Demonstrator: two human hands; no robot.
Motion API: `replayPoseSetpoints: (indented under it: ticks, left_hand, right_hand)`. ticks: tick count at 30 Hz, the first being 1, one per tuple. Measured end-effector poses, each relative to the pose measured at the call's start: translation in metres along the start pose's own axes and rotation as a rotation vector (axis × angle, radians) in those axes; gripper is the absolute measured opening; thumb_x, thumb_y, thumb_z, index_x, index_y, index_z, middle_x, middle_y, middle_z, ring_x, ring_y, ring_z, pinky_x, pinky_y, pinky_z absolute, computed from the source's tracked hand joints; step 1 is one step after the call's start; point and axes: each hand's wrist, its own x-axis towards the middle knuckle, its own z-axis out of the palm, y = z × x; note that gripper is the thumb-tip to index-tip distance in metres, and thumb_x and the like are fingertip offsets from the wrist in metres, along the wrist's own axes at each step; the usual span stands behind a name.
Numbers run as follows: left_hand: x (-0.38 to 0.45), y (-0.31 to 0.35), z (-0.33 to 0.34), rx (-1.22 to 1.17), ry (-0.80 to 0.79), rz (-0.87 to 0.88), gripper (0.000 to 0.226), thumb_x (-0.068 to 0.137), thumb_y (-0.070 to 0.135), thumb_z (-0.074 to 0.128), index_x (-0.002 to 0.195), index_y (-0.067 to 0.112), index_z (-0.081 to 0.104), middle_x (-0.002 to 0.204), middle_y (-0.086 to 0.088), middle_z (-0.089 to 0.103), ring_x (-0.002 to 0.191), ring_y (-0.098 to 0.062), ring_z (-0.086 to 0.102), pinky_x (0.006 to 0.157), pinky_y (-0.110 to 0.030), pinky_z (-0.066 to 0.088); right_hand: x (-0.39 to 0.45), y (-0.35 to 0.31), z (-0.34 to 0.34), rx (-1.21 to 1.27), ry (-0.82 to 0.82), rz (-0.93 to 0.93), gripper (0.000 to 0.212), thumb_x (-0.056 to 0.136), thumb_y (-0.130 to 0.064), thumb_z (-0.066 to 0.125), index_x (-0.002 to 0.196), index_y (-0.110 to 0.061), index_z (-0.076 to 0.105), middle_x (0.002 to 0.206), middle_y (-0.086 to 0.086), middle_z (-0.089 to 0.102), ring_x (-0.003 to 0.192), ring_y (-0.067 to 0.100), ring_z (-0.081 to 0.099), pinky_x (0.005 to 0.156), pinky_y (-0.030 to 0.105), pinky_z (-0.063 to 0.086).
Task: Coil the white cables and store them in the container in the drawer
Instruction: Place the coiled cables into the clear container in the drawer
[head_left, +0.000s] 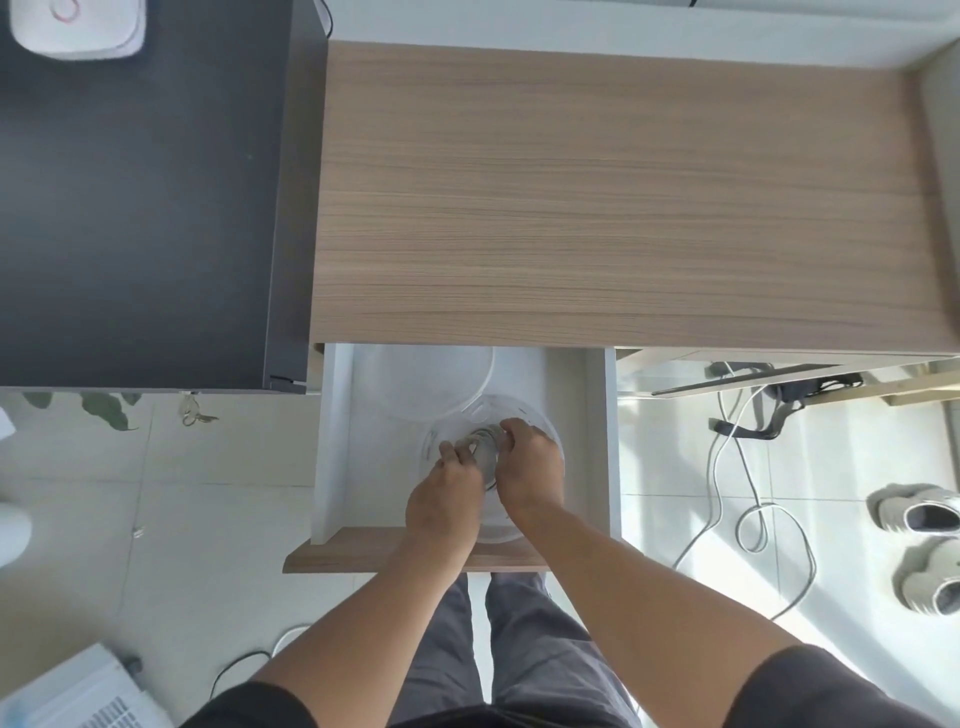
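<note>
Two hands meet over the clear container in the open drawer

Both hands sit together above the round clear container (545, 441) in the near right part of the white drawer (337, 441), under the wooden counter (597, 197). Left hand (447, 499) has its grip narrow, fingertips pinched on a greyish coil (485, 441) at the container's middle; right hand (530, 467) curls over the same coil from the right, touching it. The coil lies directly beneath both grips, so the move looks like a straight press down, either hand equally near. A second clear round piece (431, 379) lies farther back
</note>
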Motion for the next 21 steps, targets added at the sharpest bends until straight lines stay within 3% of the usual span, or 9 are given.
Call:
replayPoseSetpoints:
  ticks: [3, 6, 11, 15, 21]
  left_hand:
    - [-0.001, 0.0, 0.002, 0.003, 0.009, 0.017, 0.056, 0.1, 0.002, 0.048, 0.153, 0.003, 0.029, 0.15, -0.015, 0.046, 0.114, -0.024, 0.068, 0.083, -0.033, 0.057]
    - [0.002, 0.003, 0.002, 0.0, -0.023, 0.012, 0.054, 0.102, 0.002, 0.045, 0.152, 0.001, 0.027, 0.154, -0.019, 0.042, 0.114, -0.027, 0.068, 0.084, -0.035, 0.057]
    - [0.004, 0.005, 0.0, -0.015, 0.007, 0.024, 0.047, 0.104, 0.004, 0.041, 0.15, 0.001, 0.032, 0.148, -0.017, 0.048, 0.112, -0.024, 0.069, 0.081, -0.034, 0.058]
    - [0.003, 0.003, -0.001, -0.025, 0.004, 0.035, 0.039, 0.103, 0.002, 0.038, 0.141, 0.004, 0.043, 0.135, -0.011, 0.055, 0.108, -0.023, 0.069, 0.08, -0.033, 0.057]
    - [0.008, -0.002, -0.001, -0.092, -0.037, 0.024, 0.033, 0.101, 0.005, 0.046, 0.134, 0.009, 0.051, 0.126, -0.007, 0.06, 0.105, -0.025, 0.069, 0.079, -0.035, 0.056]
  right_hand:
    - [-0.006, 0.0, -0.001, 0.017, -0.017, -0.02, 0.025, 0.102, -0.012, 0.047, 0.08, -0.012, 0.06, 0.073, 0.002, 0.063, 0.066, 0.024, 0.055, 0.057, 0.032, 0.041]
    - [-0.011, -0.002, -0.002, 0.049, -0.103, -0.036, 0.03, 0.105, -0.026, 0.042, 0.077, -0.021, 0.05, 0.073, -0.002, 0.058, 0.066, 0.02, 0.052, 0.062, 0.031, 0.04]
    - [-0.009, 0.0, -0.006, 0.041, -0.163, -0.099, 0.031, 0.107, -0.035, 0.045, 0.091, -0.014, 0.062, 0.093, 0.004, 0.067, 0.082, 0.024, 0.062, 0.067, 0.033, 0.047]
    - [-0.012, 0.005, -0.01, -0.056, -0.108, -0.187, 0.027, 0.105, -0.035, 0.055, 0.114, -0.015, 0.072, 0.115, 0.011, 0.058, 0.106, 0.026, 0.058, 0.087, 0.039, 0.054]
    - [-0.009, 0.0, -0.014, -0.378, -0.221, -0.243, 0.026, 0.102, -0.024, 0.058, 0.126, -0.013, 0.06, 0.113, 0.011, 0.063, 0.109, 0.032, 0.06, 0.077, 0.04, 0.052]
